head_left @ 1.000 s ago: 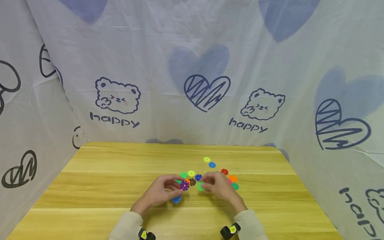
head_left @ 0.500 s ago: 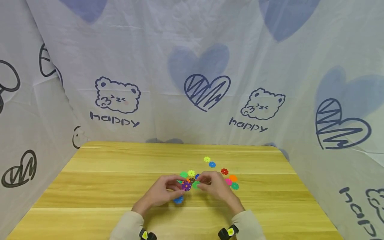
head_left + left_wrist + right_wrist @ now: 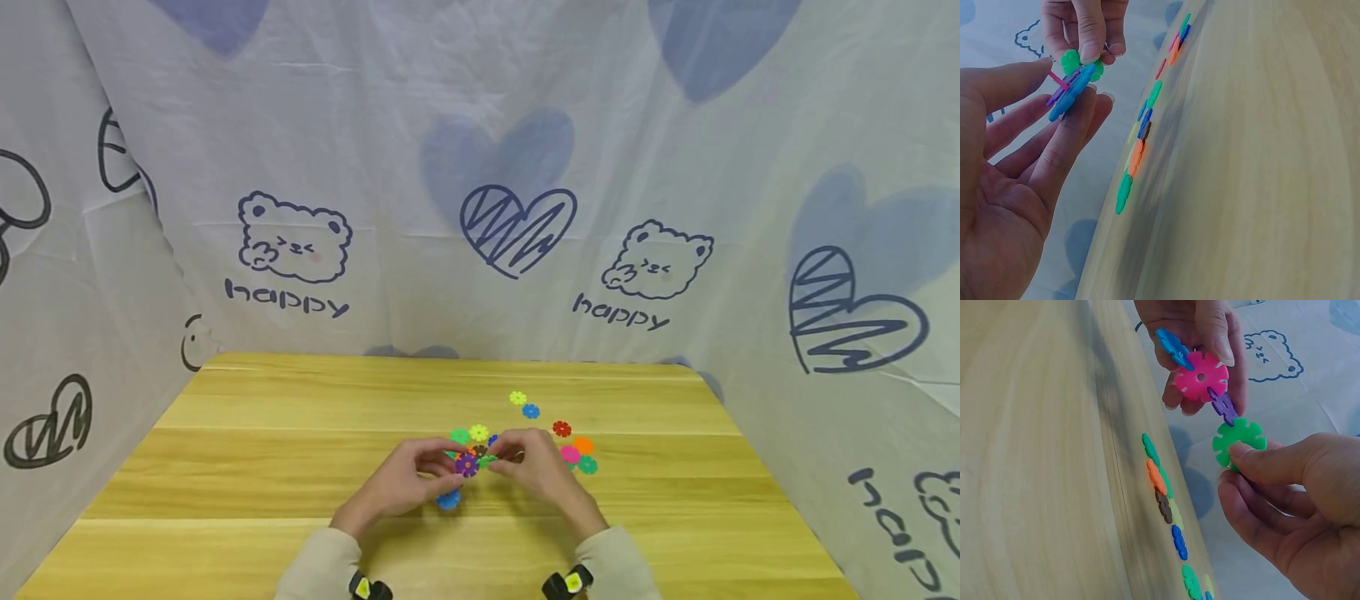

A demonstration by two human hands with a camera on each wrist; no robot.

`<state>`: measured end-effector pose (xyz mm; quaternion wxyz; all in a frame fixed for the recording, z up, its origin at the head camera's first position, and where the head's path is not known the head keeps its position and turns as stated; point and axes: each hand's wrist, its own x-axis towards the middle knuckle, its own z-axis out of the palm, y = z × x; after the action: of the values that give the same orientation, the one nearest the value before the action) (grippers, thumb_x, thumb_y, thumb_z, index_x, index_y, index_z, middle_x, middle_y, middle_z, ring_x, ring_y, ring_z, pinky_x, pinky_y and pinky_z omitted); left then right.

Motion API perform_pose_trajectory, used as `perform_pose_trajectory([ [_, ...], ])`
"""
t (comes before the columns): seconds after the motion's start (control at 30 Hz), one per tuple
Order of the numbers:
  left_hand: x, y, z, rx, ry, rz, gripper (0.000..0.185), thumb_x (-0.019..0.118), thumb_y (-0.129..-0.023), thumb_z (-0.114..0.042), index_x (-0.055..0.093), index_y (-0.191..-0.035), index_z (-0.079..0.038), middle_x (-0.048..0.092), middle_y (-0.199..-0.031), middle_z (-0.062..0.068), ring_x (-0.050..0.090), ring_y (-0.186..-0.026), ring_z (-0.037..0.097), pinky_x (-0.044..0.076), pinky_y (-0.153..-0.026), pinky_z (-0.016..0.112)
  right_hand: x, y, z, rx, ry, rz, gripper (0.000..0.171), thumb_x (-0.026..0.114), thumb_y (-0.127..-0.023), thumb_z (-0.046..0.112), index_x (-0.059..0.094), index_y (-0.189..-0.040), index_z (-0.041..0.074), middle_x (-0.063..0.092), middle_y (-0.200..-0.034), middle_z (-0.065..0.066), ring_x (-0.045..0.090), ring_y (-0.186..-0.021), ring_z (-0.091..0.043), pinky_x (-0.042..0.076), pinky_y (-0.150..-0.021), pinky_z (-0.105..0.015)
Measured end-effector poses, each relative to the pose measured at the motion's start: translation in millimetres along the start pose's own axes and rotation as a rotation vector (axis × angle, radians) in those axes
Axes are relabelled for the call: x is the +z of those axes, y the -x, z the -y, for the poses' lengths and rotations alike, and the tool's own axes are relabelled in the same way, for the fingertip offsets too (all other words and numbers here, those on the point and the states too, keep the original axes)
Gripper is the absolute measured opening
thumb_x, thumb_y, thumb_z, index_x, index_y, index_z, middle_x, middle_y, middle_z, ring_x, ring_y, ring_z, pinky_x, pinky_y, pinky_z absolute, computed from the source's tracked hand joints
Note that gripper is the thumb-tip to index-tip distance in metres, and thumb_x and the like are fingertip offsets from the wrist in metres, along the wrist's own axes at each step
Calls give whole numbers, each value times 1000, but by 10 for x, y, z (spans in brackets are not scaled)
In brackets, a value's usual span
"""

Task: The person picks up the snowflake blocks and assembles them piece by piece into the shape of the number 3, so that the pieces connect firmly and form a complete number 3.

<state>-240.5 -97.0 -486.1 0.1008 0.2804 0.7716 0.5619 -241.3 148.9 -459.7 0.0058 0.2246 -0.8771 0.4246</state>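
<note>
Since one second ago, both hands have closed toward each other, bringing the green snowflake disc (image 3: pixel 1239 439) against the joined cluster (image 3: pixel 1196 369). Right hand (image 3: pixel 1285 506) pinches the green notched plastic disc between thumb and forefinger. Left hand (image 3: pixel 1194 328) grips the cluster with curled fingers: three flat, slotted discs, blue, pink and purple. Both pieces are held above the wooden worktop (image 3: pixel 262 467), just in front of the loose disc row (image 3: pixel 1166 506).

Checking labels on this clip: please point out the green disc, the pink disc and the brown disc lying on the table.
green disc (image 3: pixel 1239 439), right wrist view, face centre
pink disc (image 3: pixel 1201 377), right wrist view, central hole
brown disc (image 3: pixel 1164 507), right wrist view, upper edge
</note>
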Motion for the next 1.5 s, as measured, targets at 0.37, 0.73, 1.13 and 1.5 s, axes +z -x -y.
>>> perform_pose_trajectory([
  [0.37, -13, 1, 13, -17, -35, -14, 38, 71, -99, -18, 67, -133, -1, 76, -107, 14, 73, -97, 16, 58, -88, 22, 38, -9, 12, -40, 17, -69, 5, 83, -83, 3, 81, -86, 6, 79, -86, -8, 69, -73, -7, 57, -69, -16],
  [0.73, -29, 6, -8, -19, -5, 4, 33, 66, -99, -5, 67, -131, 3, 75, -104, 20, 74, -92, 19, 59, -81, 20, 99, -14, 16, -103, 8, -83, 5, 83, -83, 0, 81, -83, 4, 79, -82, -10, 64, -68, 0, 56, -64, -17],
  [1.13, 6, -18, -33, -15, 14, -7, 34, 65, -99, -2, 65, -132, 7, 74, -106, 25, 75, -95, 29, 60, -83, 22, 117, -9, -7, -120, -2, -136, 6, 83, -82, 0, 80, -82, 4, 79, -82, -9, 67, -69, -3, 57, -64, -17],
  [1.5, 4, -14, -30, -21, 19, -7, 34, 64, -99, 1, 65, -132, 6, 75, -107, 24, 76, -97, 30, 61, -85, 25, 122, -19, -13, -111, -23, -105, 5, 83, -82, -1, 80, -82, 3, 78, -82, -11, 68, -69, -5, 58, -65, -17],
])
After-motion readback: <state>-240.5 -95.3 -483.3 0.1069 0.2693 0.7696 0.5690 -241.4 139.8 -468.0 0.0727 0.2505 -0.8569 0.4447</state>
